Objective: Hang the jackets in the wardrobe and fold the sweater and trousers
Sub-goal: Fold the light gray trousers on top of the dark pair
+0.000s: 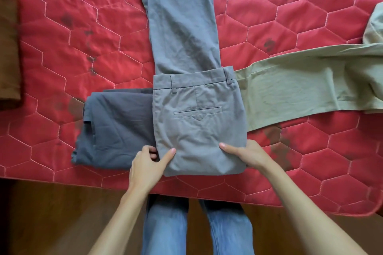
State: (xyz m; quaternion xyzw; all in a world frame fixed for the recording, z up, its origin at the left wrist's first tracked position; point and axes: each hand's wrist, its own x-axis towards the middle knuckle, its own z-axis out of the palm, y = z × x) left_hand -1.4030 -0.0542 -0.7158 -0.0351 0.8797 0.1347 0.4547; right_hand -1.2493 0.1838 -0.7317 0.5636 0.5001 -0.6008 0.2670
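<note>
Step in hand: folding the grey trousers (pixel 196 126), laid lengthwise on the bed (pixel 62 47), waist section doubled over the legs, beside the dark trousers (pixel 116 126). Left grip (pixel 148 163) and right grip (pixel 246 153) each pinch the near fold, thumb on top. Probable next move: turn this end over the legs, lifting both sides evenly.

Soft, even light is falling across the red quilt (pixel 62 47), w/ colours reading bright. Faint shadows are sitting under the left hand (pixel 145 163), the right hand (pixel 248 155) and along the grey trousers (pixel 196 130). The floor (pixel 51 213) at btm-left is going dim. Wide-angle lens is bowing the quilt's near edge. Corners are looking soft, centre is reading sharp.
</note>
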